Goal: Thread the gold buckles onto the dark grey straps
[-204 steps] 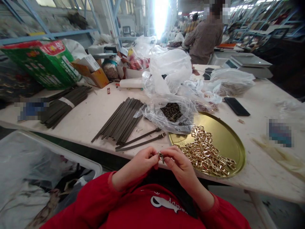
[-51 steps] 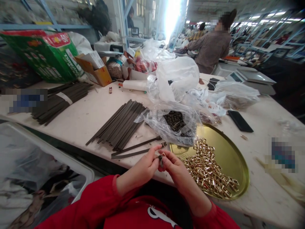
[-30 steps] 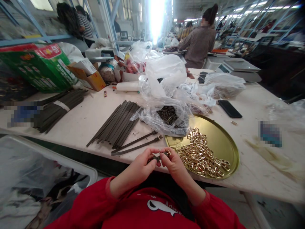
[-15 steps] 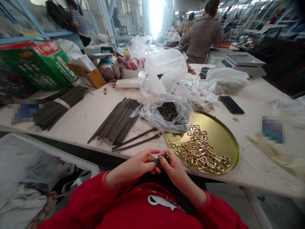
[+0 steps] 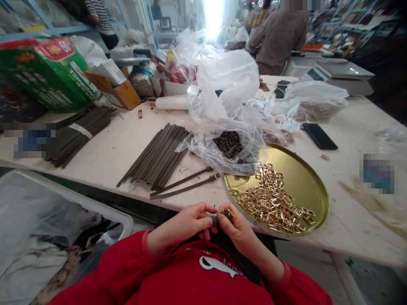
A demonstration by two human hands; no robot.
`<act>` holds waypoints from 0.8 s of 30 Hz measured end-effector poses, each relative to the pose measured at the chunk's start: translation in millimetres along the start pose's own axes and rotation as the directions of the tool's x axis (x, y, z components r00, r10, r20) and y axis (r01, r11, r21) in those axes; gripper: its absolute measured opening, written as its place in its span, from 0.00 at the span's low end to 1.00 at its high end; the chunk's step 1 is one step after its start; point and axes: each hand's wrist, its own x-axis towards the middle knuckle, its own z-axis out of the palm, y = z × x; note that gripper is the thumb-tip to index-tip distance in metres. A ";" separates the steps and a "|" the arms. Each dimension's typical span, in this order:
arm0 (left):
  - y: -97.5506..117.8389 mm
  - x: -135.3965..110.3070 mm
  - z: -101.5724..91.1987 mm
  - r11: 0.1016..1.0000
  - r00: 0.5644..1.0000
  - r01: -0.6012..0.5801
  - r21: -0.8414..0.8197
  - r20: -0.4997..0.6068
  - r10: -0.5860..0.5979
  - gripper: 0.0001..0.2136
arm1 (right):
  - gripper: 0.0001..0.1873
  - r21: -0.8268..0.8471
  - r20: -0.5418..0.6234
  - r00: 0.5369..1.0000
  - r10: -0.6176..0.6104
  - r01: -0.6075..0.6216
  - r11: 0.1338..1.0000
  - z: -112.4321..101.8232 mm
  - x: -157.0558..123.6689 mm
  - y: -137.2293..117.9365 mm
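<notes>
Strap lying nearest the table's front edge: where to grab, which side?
I'd pinch the strap just short of its buckle, coming down from the front edge of the table. It lies stretched out, clear of the other strap there; their left ends converge.

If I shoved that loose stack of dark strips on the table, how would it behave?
The loose strips would probably fan apart, since no band shows around them, unlike the banded bundle. They look thin and narrow, so each is likely light and bendy, though lying straight suggests some stiffness.
</notes>
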 end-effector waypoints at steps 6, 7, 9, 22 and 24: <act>3.7 -3.5 -4.9 0.958 1.000 0.013 0.287 -0.001 -0.013 0.13 | 0.08 -0.187 -0.074 0.993 -0.094 0.079 0.979 -0.6 5.2 0.4; 3.5 -3.3 -4.8 0.958 1.000 0.009 0.288 -0.011 -0.006 0.12 | 0.07 -0.205 -0.068 0.992 -0.102 0.086 0.975 -1.0 5.9 0.0; 1.9 -2.2 -3.8 0.957 1.000 0.008 0.291 -0.016 -0.003 0.11 | 0.06 -0.223 -0.034 0.994 -0.103 0.093 0.970 -1.7 5.8 -0.9; 0.9 -1.4 -6.4 0.936 0.998 0.009 0.352 0.055 -0.031 0.12 | 0.06 -0.237 -0.066 0.992 -0.106 0.088 0.967 6.0 1.1 14.2; 1.2 -0.5 -4.0 0.934 1.000 0.002 0.358 0.029 -0.013 0.12 | 0.07 -0.217 -0.068 0.992 -0.110 0.093 0.972 8.5 -0.3 14.0</act>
